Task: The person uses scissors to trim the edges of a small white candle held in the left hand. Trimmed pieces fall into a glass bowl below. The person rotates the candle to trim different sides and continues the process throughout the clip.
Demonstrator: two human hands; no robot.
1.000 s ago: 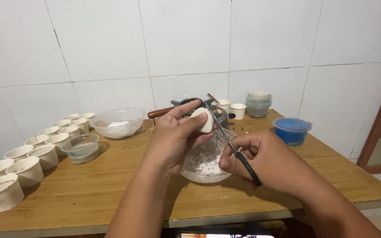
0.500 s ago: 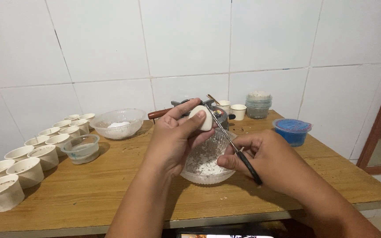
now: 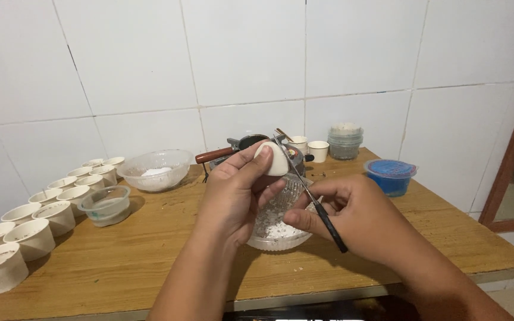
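Overhead, left hand (image 3: 233, 196) pinches white egg (image 3: 273, 159); right hand (image 3: 358, 217) grips scissors (image 3: 313, 196).

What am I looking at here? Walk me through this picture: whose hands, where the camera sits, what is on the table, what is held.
There is no machine here. A person wears a camera on the head, so the one view looks down at that person's own two bare hands over a wooden table set against a white tiled wall.

The left hand pinches a small white rounded piece in its fingers. The right hand holds a thin metal tool with a dark handle, its tip up against the white piece. Both hands are above a clear bowl with white crumbs in it.

To the left stand rows of small white cups, a small clear bowl and a larger clear bowl holding something white. To the right sits a blue tub; at the back, a stack of clear containers.
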